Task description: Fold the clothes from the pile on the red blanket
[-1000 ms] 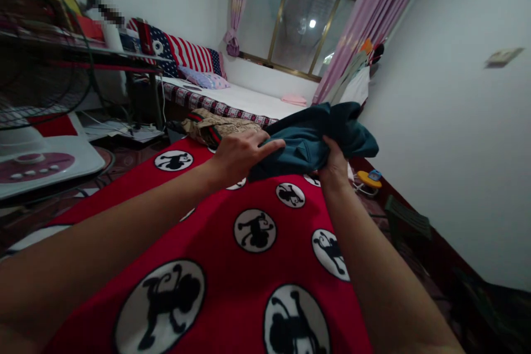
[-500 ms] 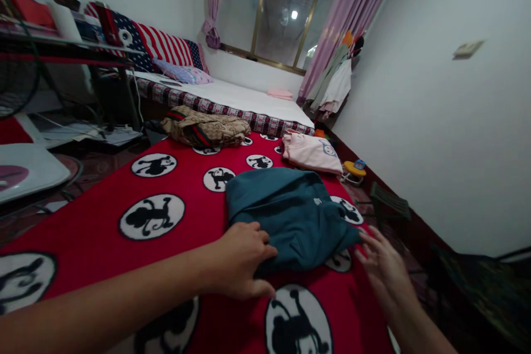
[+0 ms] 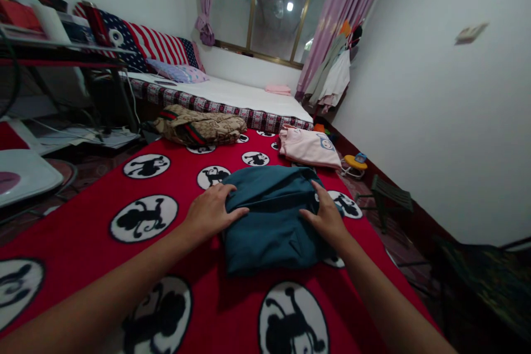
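A folded teal top (image 3: 265,238) lies on the red blanket (image 3: 194,265), with soft creases across its upper part. My left hand (image 3: 212,207) grips the left edge, its thumb lying on the cloth and its other fingers curled at the side. On the opposite edge, my right hand (image 3: 327,213) holds the fabric with the thumb over the top and the fingers partly hidden. Beyond the teal top rests a folded pink garment (image 3: 309,146) with a printed figure.
A brown patterned garment (image 3: 203,126) with green-red stripes lies at the blanket's far left. Behind stands a bed with a white cover (image 3: 236,93). At left is a cluttered desk (image 3: 95,47); at right, a small folding stool (image 3: 390,196) and a yellow-topped stool (image 3: 355,163).
Both hands have moved to the sides of the teal top and taken hold. Its pointed right corner has been brought inward, and the small logo is now covered.
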Demonstrator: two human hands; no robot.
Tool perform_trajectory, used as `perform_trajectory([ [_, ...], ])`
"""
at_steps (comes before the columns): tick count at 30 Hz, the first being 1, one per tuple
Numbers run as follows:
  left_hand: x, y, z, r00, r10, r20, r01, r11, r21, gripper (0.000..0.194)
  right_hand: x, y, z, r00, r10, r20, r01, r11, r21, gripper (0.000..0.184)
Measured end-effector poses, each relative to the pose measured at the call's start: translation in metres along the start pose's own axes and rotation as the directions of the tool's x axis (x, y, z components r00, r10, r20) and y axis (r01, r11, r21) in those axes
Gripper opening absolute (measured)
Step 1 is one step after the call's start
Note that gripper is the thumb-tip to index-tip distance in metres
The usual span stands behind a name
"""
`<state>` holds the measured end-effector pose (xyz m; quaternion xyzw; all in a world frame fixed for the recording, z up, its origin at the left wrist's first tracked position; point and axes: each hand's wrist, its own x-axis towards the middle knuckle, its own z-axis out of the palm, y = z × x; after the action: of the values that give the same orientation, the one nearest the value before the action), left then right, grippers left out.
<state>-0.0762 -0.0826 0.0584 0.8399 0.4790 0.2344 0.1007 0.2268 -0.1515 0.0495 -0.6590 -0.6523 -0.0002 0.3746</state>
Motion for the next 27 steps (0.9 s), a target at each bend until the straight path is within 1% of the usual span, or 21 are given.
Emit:
perform_trajectory([
  [1,-0.002,-0.002,-0.001,1.000,0.003,0.004,-0.003,1.000,-0.026,0.055,0.003,0.005,0.003,0.999,0.019,0.031,-0.019,1.000,-0.017,0.071],
  [2,-0.003,-0.003,-0.003,1.000,0.030,-0.003,-0.030,0.998,-0.046,0.055,0.005,0.007,0.005,0.998,0.025,0.061,-0.023,0.999,-0.023,0.064],
  [3,-0.004,-0.003,-0.004,0.997,0.077,-0.022,-0.078,0.995,-0.058,0.053,0.007,0.008,0.004,0.997,0.010,0.076,-0.009,1.000,-0.017,0.051],
  [5,-0.007,-0.001,-0.007,0.976,0.206,-0.069,-0.210,0.976,-0.058,0.047,0.005,0.004,-0.003,0.997,-0.063,0.034,0.062,0.998,0.029,0.024],
  [6,-0.008,0.000,-0.008,0.959,0.269,-0.088,-0.274,0.960,-0.052,0.044,0.002,0.000,-0.010,0.994,-0.108,-0.020,0.109,0.992,0.058,0.017],
  [7,-0.009,0.002,-0.008,0.941,0.324,-0.098,-0.329,0.943,-0.045,0.042,-0.001,-0.003,-0.017,0.984,-0.155,-0.088,0.162,0.984,0.079,0.016],
  [9,-0.011,0.004,-0.007,0.909,0.405,-0.101,-0.408,0.913,-0.020,0.040,-0.012,-0.008,-0.033,0.943,-0.260,-0.208,0.280,0.957,0.074,0.016],
  [10,-0.012,0.005,-0.006,0.895,0.435,-0.094,-0.437,0.899,0.001,0.039,-0.019,-0.009,-0.039,0.916,-0.322,-0.239,0.343,0.938,0.051,0.017],
  [11,-0.012,0.006,-0.005,0.883,0.462,-0.082,-0.461,0.887,0.026,0.035,-0.026,-0.008,-0.044,0.889,-0.386,-0.244,0.404,0.915,0.023,0.019],
  [12,-0.013,0.006,-0.003,0.871,0.488,-0.061,-0.485,0.873,0.049,0.028,-0.034,-0.006,-0.047,0.867,-0.445,-0.222,0.456,0.890,-0.003,0.021],
  [14,-0.014,0.005,-0.001,0.847,0.532,0.000,-0.531,0.844,0.073,0.015,-0.050,0.000,-0.049,0.844,-0.525,-0.107,0.525,0.851,-0.028,0.024],
  [15,-0.015,0.005,-0.001,0.837,0.546,0.039,-0.547,0.834,0.071,0.017,-0.058,0.003,-0.048,0.843,-0.538,-0.020,0.537,0.843,-0.031,0.023],
  [17,-0.017,0.005,-0.005,0.825,0.553,0.119,-0.561,0.827,0.039,0.022,-0.070,0.005,-0.046,0.848,-0.508,0.151,0.518,0.855,-0.030,0.021],
  [19,-0.019,0.008,-0.013,0.829,0.525,0.193,-0.533,0.846,-0.012,0.019,-0.076,0.002,-0.045,0.862,-0.427,0.272,0.447,0.894,-0.015,0.017],
  [20,-0.019,0.011,-0.018,0.838,0.498,0.225,-0.504,0.863,-0.032,0.017,-0.075,-0.002,-0.045,0.876,-0.375,0.302,0.395,0.919,-0.005,0.014],
  [21,-0.018,0.015,-0.023,0.852,0.462,0.246,-0.467,0.883,-0.042,0.019,-0.071,-0.007,-0.045,0.896,-0.325,0.303,0.340,0.941,0.003,0.017],
  [22,-0.016,0.020,-0.026,0.874,0.419,0.247,-0.422,0.906,-0.042,0.023,-0.064,-0.012,-0.045,0.920,-0.277,0.279,0.286,0.958,0.009,0.024],
  [23,-0.012,0.027,-0.027,0.899,0.376,0.224,-0.377,0.925,-0.037,0.027,-0.055,-0.017,-0.044,0.944,-0.235,0.231,0.239,0.971,0.011,0.028],
  [24,-0.008,0.033,-0.025,0.923,0.339,0.179,-0.340,0.940,-0.030,0.030,-0.043,-0.023,-0.043,0.964,-0.206,0.166,0.207,0.978,0.011,0.028],
  [25,-0.004,0.039,-0.021,0.944,0.308,0.117,-0.308,0.951,-0.021,0.032,-0.030,-0.027,-0.040,0.977,-0.189,0.099,0.190,0.982,0.008,0.026],
  [27,0.005,0.049,-0.003,0.968,0.250,0.004,-0.250,0.968,0.003,0.044,-0.003,-0.031,-0.031,0.983,-0.183,0.006,0.183,0.983,-0.017,0.020],
])
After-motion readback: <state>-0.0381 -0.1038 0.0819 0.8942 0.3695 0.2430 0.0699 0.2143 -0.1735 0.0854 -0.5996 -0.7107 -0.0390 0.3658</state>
